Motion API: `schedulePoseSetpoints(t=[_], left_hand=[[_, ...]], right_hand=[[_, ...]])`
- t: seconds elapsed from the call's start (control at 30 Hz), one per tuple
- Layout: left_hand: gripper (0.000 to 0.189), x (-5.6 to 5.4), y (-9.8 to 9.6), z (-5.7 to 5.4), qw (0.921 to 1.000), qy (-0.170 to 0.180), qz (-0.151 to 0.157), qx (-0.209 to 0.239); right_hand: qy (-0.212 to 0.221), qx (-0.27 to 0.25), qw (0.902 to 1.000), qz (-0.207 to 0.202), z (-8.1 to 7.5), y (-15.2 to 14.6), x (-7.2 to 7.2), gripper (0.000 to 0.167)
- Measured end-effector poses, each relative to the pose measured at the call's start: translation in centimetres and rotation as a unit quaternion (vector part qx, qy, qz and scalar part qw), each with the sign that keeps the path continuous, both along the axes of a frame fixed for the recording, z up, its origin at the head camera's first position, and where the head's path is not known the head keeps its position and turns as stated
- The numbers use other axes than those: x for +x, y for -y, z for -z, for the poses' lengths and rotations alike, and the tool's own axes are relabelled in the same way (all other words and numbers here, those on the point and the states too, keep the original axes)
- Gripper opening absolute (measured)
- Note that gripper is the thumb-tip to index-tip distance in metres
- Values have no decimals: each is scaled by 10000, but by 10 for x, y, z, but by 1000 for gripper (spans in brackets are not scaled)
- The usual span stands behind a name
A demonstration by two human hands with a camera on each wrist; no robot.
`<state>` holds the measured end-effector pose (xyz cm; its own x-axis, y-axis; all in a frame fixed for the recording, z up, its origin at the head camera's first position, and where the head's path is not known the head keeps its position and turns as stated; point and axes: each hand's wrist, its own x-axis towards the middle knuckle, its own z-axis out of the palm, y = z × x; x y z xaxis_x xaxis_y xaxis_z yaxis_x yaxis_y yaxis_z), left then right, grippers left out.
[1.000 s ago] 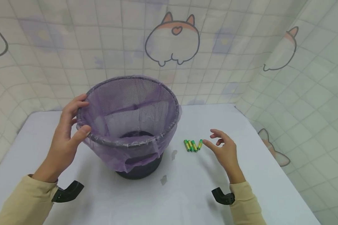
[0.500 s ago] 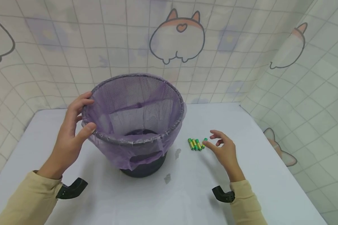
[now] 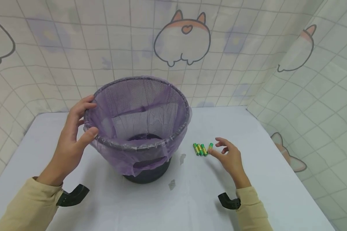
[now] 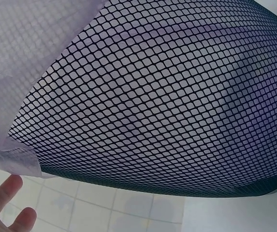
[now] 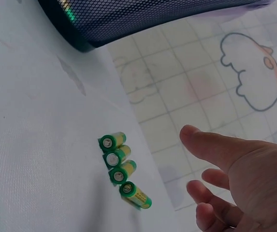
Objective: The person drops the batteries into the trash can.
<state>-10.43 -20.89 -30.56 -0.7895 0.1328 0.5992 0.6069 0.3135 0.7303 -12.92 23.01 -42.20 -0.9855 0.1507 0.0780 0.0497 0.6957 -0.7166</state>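
A dark mesh wastebasket (image 3: 146, 176) lined with a thin purple bag (image 3: 121, 162) stands on the white table. My left hand (image 3: 66, 144) holds its rim at the left, fingers over the edge and thumb on the near side. In the left wrist view the mesh wall (image 4: 143, 106) fills most of the picture, with some fingertips (image 4: 23, 220) at lower left. Several green and yellow batteries (image 5: 116, 158) lie side by side, the nearest one (image 5: 137, 195) angled away. My right hand (image 3: 229, 157) hovers beside them, thumb and fingers spread apart, holding nothing; its thumb overlaps the end battery in the head view.
Grey worn patches (image 3: 172, 184) mark the white table (image 3: 191, 205) right of the wastebasket. A tile-patterned cloth with cartoon animals (image 3: 182, 41) hangs behind and at the right. Through the mesh foot, a green and yellow gleam (image 5: 68, 10) shows. Each wrist wears a black mount (image 3: 229, 202).
The head view has shifted slightly. Relative to the batteries, my right hand has come a little left, its thumb now overlapping the end one. My left hand stays on the rim.
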Motion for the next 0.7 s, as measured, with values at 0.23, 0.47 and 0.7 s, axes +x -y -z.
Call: schedulePoseSetpoints(t=[0.23,0.47,0.7], left_hand=[[50,1,1,-1,10000,18,-8,-80],[51,1,1,-1,9999,11,-23,-132],[51,2,1,-2,9999,27,-28,-148]], right_hand=[[179,-11,9998,-46,7,-2,-3,58],[314,26,9995,-59,13,-4,-6,60],[464,63,9987,-213,18,-7,-10,64]])
